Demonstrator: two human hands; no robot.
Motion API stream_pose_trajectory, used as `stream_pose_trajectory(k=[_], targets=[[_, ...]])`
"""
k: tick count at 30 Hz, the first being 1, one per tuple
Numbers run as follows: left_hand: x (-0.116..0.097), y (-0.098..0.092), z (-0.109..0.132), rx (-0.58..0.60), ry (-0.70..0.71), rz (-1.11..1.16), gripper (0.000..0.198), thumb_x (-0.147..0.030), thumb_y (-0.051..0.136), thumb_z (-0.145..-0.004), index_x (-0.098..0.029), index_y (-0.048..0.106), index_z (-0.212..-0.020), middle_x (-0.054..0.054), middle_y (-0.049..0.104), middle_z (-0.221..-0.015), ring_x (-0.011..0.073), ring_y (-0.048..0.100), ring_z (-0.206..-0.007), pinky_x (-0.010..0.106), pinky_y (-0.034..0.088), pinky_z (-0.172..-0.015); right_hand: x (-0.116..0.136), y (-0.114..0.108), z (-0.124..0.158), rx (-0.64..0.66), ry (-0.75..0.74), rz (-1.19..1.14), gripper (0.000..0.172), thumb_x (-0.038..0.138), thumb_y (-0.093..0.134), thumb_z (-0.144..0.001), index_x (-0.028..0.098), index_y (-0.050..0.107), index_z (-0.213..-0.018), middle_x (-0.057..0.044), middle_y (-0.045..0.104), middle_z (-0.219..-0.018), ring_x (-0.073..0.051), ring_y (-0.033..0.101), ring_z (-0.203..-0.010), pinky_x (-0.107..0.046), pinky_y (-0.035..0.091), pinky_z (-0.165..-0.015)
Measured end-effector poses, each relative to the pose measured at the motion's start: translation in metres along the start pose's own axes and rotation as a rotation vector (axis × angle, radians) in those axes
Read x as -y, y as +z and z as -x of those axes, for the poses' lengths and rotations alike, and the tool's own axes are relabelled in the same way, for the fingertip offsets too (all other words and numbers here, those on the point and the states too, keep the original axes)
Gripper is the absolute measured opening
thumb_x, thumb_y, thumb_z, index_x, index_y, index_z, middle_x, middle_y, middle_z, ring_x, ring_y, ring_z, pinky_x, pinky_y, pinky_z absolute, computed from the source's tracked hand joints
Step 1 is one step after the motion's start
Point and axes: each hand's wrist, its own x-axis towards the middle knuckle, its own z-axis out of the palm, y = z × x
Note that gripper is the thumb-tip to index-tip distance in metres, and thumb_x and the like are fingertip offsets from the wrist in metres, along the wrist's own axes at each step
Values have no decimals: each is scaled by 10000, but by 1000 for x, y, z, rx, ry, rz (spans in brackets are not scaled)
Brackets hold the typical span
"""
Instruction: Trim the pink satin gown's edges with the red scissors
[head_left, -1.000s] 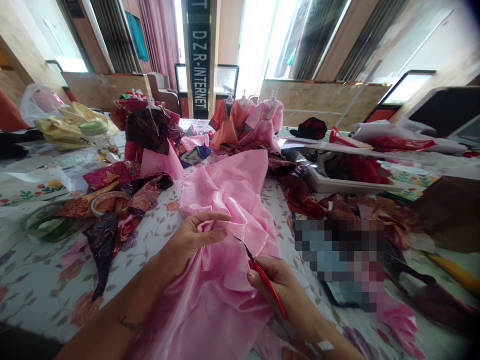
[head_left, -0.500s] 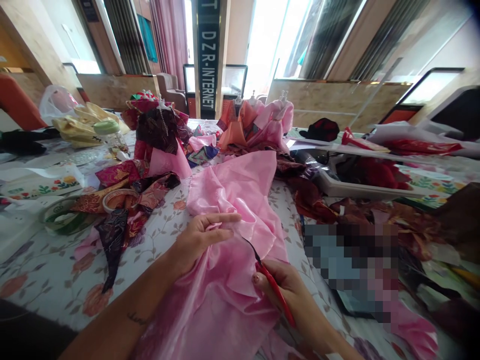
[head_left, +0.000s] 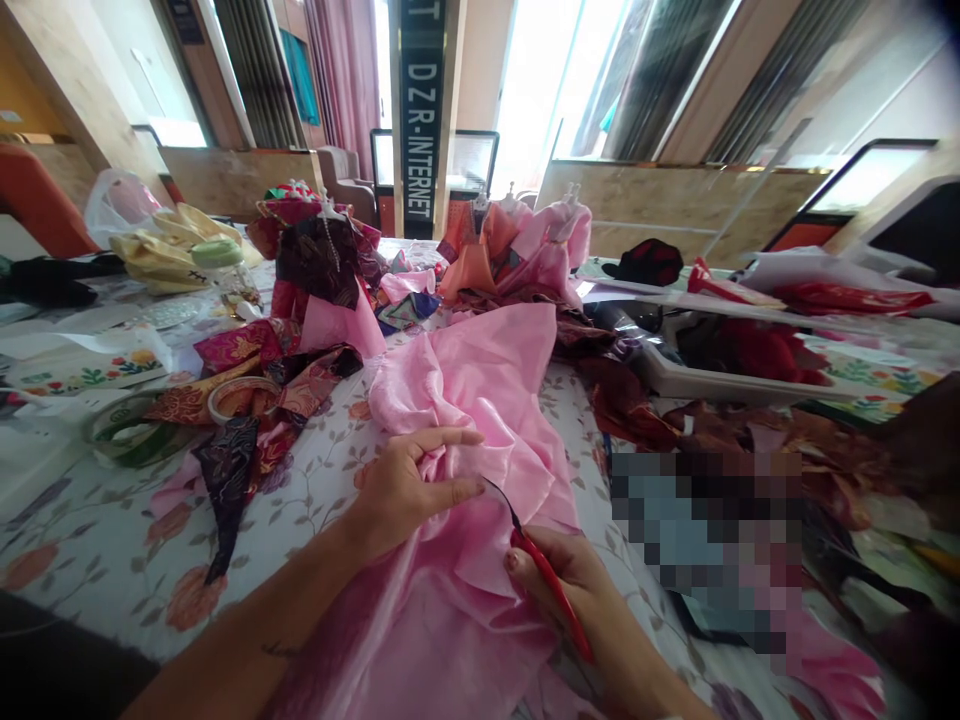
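L hand point(head_left: 401, 490) fingers pinch pink satin fabric point(head_left: 480, 390); R hand point(head_left: 581, 590) closed round red-handled scissors point(head_left: 544, 570), blades just beside L fingertips.

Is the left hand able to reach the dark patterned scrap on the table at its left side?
Probably yes. Only bare tablecloth lies between the left hand, holding the pink fabric, and the dark patterned scrap; nothing stands in between.

Your glossy pink satin cloth point(head_left: 480, 400) lies crumpled in folds, stretching from 12 o'clock down to 6. Your red-handled scissors point(head_left: 546, 578) slant toward 11 o'clock, with the dark blades touching a fold.
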Motion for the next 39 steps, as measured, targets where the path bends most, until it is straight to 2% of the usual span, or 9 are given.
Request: stream_pose_trajectory(k=[7, 14, 19, 27, 32, 39], targets=[[2, 0, 0, 9, 8, -35, 474, -318, 792, -650, -218, 672, -1097, 32, 669, -1196, 210, 556, -1194, 292, 442, -1025, -3, -1, -1, 43, 22, -38, 510, 564, 704, -680, 185, 384, -565, 69, 258, -530, -65, 199, -486, -240, 114, -449], [3, 0, 1, 31, 11, -47, 480, -281, 779, -663, -221, 657, -1123, 34, 652, -1226, 208, 548, -1205, 291, 445, -1024, -3, 1, 0, 68, 26, -62, 504, 581, 679, -713, 183, 404, -571, 80, 252, -504, -60, 167, -466, -240, 91, -438], [2, -2, 1, 89, 20, -76, 485, -234, 756, -678, -243, 647, -1150, 28, 638, -1246, 216, 540, -1214, 317, 435, -1036, -1, -1, 0, 156, 1, -20, 501, 581, 659, -739, 182, 409, -568, 78, 302, -481, -59, 218, -439, -235, 117, -426], [-5, -4, 2, 94, 3, -22, 501, -260, 778, -658, -223, 650, -1141, 47, 639, -1243, 239, 519, -1236, 350, 420, -1055, 7, -4, 1, 179, 14, 22, 511, 620, 608, -760, 190, 400, -578, 77, 292, -490, -70, 238, -445, -231, 159, -427], [-6, -5, 2, 155, -15, -12, 518, -267, 780, -664, -218, 638, -1159, 46, 618, -1275, 238, 498, -1257, 334, 424, -1054, 9, -5, 2, 239, -3, 43, 492, 622, 596, -767, 181, 431, -625, 63, 318, -544, -81, 271, -488, -231, 178, -453], [-7, -3, 2, 193, -8, -44, 520, -256, 778, -663, -219, 640, -1163, 50, 604, -1293, 230, 504, -1253, 322, 405, -1072, 13, -3, 2, 197, -3, 102, 477, 606, 625, -752, 173, 446, -664, 51, 322, -607, -90, 284, -541, -221, 203, -474]])
